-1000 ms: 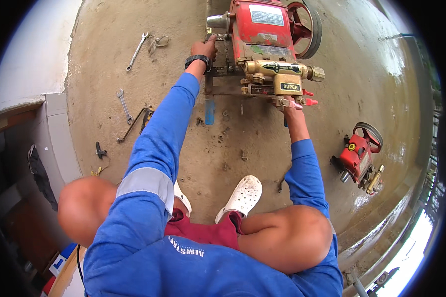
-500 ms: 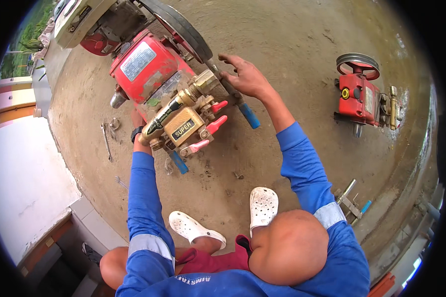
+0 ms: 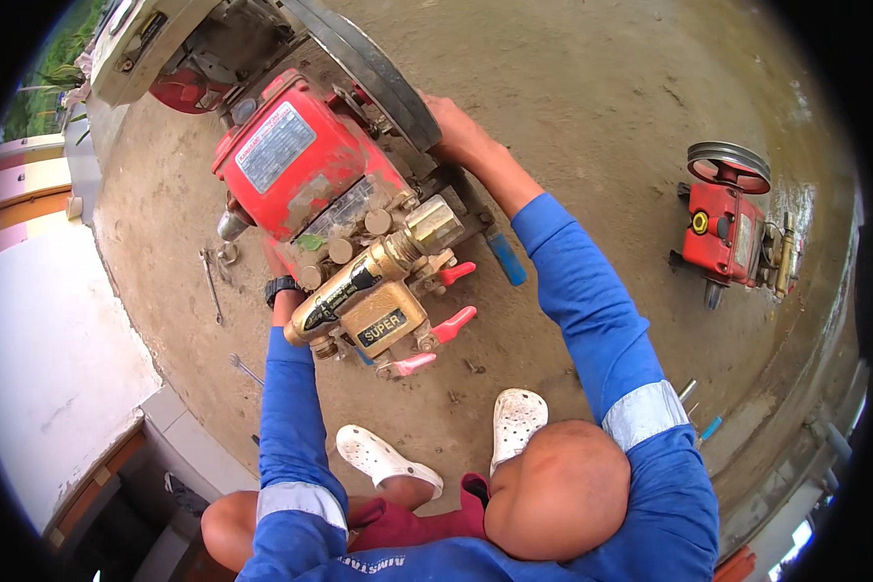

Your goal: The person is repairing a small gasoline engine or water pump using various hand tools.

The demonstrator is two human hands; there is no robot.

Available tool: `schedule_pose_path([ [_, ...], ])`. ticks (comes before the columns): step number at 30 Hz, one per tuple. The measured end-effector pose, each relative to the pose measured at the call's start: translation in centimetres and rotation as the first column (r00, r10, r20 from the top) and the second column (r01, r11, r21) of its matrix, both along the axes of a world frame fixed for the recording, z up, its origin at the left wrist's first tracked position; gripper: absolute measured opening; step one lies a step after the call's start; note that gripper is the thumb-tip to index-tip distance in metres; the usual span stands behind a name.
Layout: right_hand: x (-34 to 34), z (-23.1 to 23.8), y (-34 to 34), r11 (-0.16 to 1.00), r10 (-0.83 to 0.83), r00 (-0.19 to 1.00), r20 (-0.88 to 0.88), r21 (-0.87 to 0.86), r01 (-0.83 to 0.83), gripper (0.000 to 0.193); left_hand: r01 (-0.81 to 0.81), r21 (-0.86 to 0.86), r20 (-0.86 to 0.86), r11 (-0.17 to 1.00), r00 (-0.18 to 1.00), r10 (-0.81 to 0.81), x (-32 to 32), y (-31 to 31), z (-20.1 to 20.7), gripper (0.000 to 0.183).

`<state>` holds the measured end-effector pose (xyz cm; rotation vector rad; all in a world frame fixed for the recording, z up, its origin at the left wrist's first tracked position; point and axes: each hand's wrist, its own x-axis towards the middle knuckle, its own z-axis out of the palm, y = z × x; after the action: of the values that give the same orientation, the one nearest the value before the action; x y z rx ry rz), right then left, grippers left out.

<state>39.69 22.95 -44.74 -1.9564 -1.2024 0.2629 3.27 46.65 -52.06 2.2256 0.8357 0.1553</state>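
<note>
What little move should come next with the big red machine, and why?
Perhaps check that each grip is steady: the left grip is tucked beside the red pump, the right grip is by its wheel, and the fingertips are hidden, so I can't tell how well they hold.

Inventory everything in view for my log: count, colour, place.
Large pump: 1, red, left of centre
Manifold: 1, gold, large pump's near end
Levers: 3, pinkish red, on manifold
Pulley wheel: 1, dark grey, large pump's right
Machine: 1, cream, upper left
Smaller pump: 1, red, right
Bar ends: at least 2, blue, right of manifold and lower right
Wrenches: 2, silver, floor at left
Floor: 1, brown, throughout
Wall: 1, white, left
Clogs: 2, white, on feet
Shorts: 1, maroon, bottom
Watch: 1, black, left wrist
Sleeves: 2, blue, on arms
Left grip: 1, mostly hidden, beside large pump
Right grip: 1, partly hidden, by pulley wheel
</note>
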Motion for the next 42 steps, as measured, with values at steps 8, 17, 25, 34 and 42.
schedule_pose_path([
  [8,-2.4,2.7,0.1,0.977,-0.150,0.977,-0.150,-0.172,0.123,0.052,0.027,0.002,-0.079,1.000,0.997,-0.027,-5.8,-3.4,2.7,0.053],
  [17,-3.4,4.9,-0.3,0.917,-0.303,0.935,-0.186,-0.323,0.234,0.046,0.035,0.048,-0.077,0.998,0.997,-0.031,-6.1,-3.5,3.2,0.053],
  [25,-7.9,3.2,-6.7,0.980,-0.198,0.969,0.147,-0.003,0.201,0.063,0.055,0.090,-0.056,0.994,0.997,-0.050,-5.1,-2.2,3.4,0.052],
  [34,-9.2,6.0,-6.4,0.924,0.056,0.949,0.312,-0.376,0.069,0.050,0.079,0.078,-0.014,0.994,0.997,-0.078,-1.9,-0.1,2.3,0.052],
  [42,-11.0,7.2,-7.7,0.859,0.045,0.901,0.431,-0.478,0.186,0.042,0.105,0.023,-0.010,0.994,0.994,-0.105,-0.7,0.7,-0.2,0.051],
])
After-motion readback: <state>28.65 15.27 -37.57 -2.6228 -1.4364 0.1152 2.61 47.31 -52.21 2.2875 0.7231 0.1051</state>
